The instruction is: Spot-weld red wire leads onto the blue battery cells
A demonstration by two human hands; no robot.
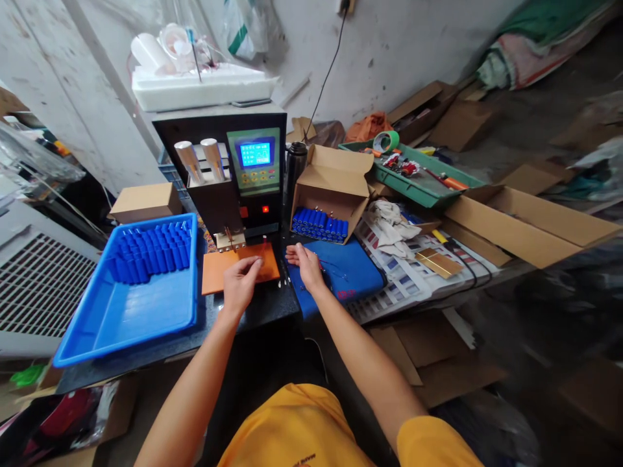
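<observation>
My left hand (240,283) is over the orange board (214,275) in front of the spot welder (263,214). Its thumb and fingertips are pinched together; whatever they hold, if anything, cannot be made out. Just above that hand are the welder's copper-coloured electrode pins (232,239). My right hand (304,263) is at the left edge of a blue mat (353,272), fingers loosely stretched and apart, with nothing visible in them. Thin dark wires (335,267) lie on the mat beside it. A small reddish upright piece (264,240) shows at the board's back edge.
To the left, a blue bin (141,318) holds rows of blue cylindrical battery cells (156,250). An open cardboard box (335,175) with more cells (318,224) stands behind the mat. Farther right are a green tray (433,175), a white cloth (392,227) and a gold-coloured plate (439,263).
</observation>
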